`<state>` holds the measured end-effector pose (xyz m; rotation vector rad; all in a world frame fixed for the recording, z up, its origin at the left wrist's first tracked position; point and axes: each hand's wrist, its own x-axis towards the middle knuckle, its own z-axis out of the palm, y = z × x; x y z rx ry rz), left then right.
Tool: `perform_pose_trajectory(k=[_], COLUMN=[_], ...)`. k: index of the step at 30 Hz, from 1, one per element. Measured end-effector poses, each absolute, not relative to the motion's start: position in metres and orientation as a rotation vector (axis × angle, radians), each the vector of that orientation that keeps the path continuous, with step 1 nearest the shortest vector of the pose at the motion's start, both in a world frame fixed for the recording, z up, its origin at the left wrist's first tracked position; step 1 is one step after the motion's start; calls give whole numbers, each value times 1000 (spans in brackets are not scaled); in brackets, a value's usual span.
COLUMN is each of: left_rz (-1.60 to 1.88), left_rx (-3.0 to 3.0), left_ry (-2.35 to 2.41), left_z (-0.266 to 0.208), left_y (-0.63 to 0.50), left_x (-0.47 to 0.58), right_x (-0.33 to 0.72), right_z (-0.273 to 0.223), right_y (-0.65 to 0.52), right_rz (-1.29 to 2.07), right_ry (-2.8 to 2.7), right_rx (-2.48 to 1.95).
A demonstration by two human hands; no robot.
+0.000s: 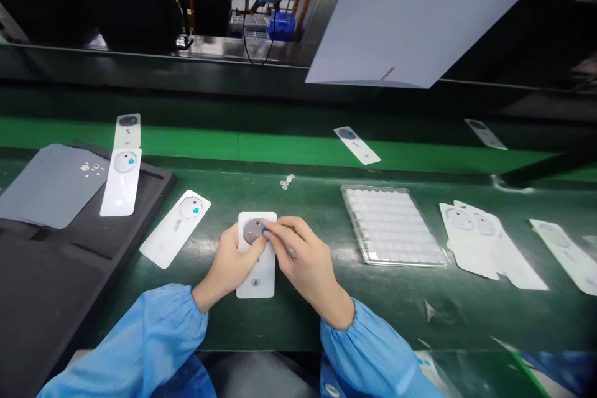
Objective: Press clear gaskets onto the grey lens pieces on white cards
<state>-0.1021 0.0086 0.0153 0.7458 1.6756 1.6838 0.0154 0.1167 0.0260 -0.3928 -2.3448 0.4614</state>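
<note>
In front of me on the green bench lies a white panel (256,275) with rounded corners and a dark round window (252,230) near its top, like a phone back cover. My left hand (232,261) grips its left edge, the thumb lying across the face below the window. My right hand (303,255) pinches a small blue tab (264,230) at the window's right rim; its fingertips partly cover that rim. Left of my hands rests a similar panel (170,239) with a blue spot on its window. A cluster of small clear discs (287,182) lies beyond.
To the right sits a clear tray (396,224) of white rows, then overlapping white panels (471,242) and another panel (566,255). A black tray (56,273) with grey sheets (51,183) and a white panel (121,183) occupies the left. A paper sheet (396,25) hangs overhead.
</note>
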Motion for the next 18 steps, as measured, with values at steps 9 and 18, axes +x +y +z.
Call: perform_pose_trajectory(k=[9,18], left_rz=[1698,1664], left_rx=[745,528], left_ry=[1648,1529], left_z=[15,14], left_y=[9,9], left_x=[-101,-105], right_x=[12,31], right_z=[22,41], right_y=[115,134], right_rz=[564,1566], right_ry=[-2364,-1884], right_rx=[-521,-684])
